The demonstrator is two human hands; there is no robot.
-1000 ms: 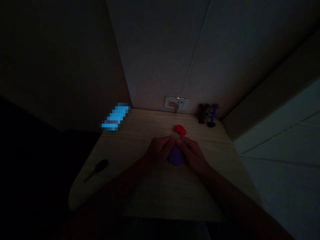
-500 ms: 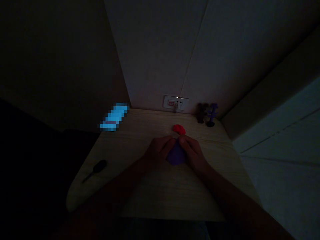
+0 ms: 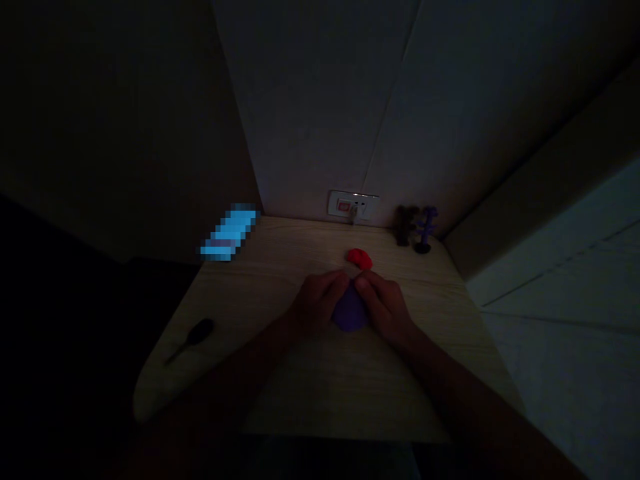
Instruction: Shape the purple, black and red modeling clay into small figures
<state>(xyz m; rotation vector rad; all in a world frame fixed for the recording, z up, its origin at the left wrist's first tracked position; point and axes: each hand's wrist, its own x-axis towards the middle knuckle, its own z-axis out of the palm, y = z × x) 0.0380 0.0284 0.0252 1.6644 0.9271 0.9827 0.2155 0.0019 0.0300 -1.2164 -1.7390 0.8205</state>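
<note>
The room is very dark. A purple lump lies on the light wooden table, between my two hands. My left hand grips its left side and my right hand grips its right side, fingertips meeting over its far end. A small red lump rests on the table just beyond my fingers, apart from them.
A glowing blue phone screen lies at the table's far left corner. A dark small tool lies near the left edge. Two small figures, one dark and one purple, stand at the back right. A wall socket sits behind.
My fingertips have shifted slightly over the purple lump. Otherwise nothing has visibly moved.
</note>
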